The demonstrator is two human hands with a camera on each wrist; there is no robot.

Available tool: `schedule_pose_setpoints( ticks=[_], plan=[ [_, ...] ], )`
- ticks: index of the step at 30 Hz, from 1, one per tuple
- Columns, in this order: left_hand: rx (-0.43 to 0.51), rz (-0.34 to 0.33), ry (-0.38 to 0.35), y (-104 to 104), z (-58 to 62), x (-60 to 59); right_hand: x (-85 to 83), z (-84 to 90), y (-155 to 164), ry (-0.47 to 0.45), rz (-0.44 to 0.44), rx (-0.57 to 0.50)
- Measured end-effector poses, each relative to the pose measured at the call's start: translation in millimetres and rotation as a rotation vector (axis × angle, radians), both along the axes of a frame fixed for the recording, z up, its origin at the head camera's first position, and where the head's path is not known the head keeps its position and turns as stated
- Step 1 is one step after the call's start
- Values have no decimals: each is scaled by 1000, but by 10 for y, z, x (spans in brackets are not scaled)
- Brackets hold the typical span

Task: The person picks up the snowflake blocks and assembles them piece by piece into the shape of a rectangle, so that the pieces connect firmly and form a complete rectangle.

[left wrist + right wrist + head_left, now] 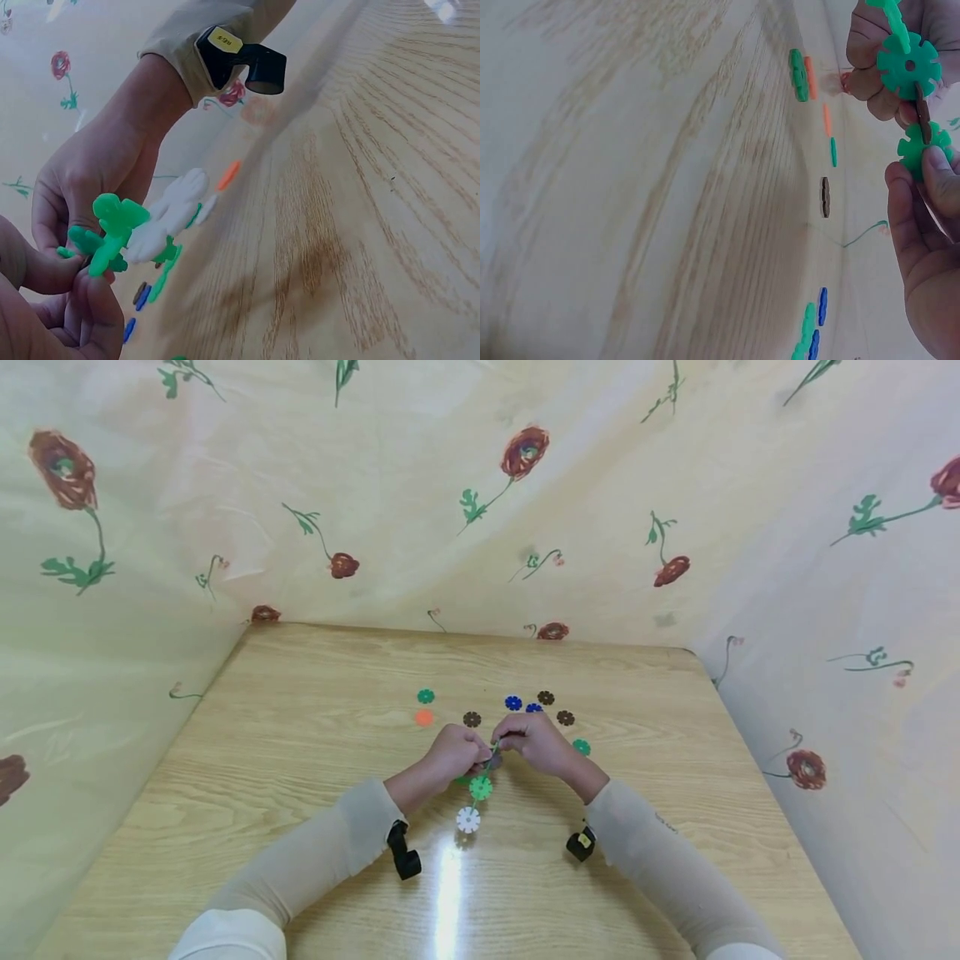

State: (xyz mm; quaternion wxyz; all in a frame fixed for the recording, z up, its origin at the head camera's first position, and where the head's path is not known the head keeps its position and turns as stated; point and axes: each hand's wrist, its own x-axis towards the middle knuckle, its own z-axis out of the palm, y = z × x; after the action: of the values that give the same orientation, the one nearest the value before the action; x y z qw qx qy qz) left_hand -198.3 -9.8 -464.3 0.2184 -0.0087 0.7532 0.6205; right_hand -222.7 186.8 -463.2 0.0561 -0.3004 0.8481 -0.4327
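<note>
Both hands meet over the middle of the wooden counter (300, 735), a little nearer to the far edge than to the near edge. The left hand (447, 753) and the right hand (534, 743) each have the fingers curled, and the grip of both is closed on one small chain of snowflake discs (480, 781) that hangs between them and goes down toward the near edge. In the head view a green disc (481, 788) of this chain is just below the hands, and a white disc (468, 819) at its end lies close to the counter; I cannot tell if it touches. In the right wrist view the fingertips of the right hand pinch a green piece beside a thin brown disc (922, 112), and the left hand holds the next green disc. Loose discs lie on the counter behind the hands, toward the far edge: a dark green disc (426, 696) and an orange disc (424, 717) on the left, a brown disc (472, 719) just beside the left hand, blue discs (513, 702) and two more brown ones on the right. A flowered cloth (480, 485) stands behind and at both sides of the counter
</note>
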Motion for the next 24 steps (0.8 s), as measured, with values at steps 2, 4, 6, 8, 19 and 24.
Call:
schedule_pose_setpoints(
  ticks=[2, 4, 6, 8, 19, 24],
  plan=[
    [-3, -3, 1, -4, -8, -3, 6, 9, -2, -13, -8, 7],
    [2, -3, -3, -9, -19, -10, 8, 12, -1, -32, -26, 26],
    [13, 5, -14, -15, -26, -19, 1, 9, 13, -50, -70, 57],
    [30, 16, -23, -24, -32, -26, -19, 5, 52, -56, -137, 102],
    [71, 32, -60, -96, -25, -54, -160, -19, 503, -54, -421, 373],
    [92, 15, -64, -125, -17, -51, -170, -59, 561, -129, -430, 510]
  ],
)
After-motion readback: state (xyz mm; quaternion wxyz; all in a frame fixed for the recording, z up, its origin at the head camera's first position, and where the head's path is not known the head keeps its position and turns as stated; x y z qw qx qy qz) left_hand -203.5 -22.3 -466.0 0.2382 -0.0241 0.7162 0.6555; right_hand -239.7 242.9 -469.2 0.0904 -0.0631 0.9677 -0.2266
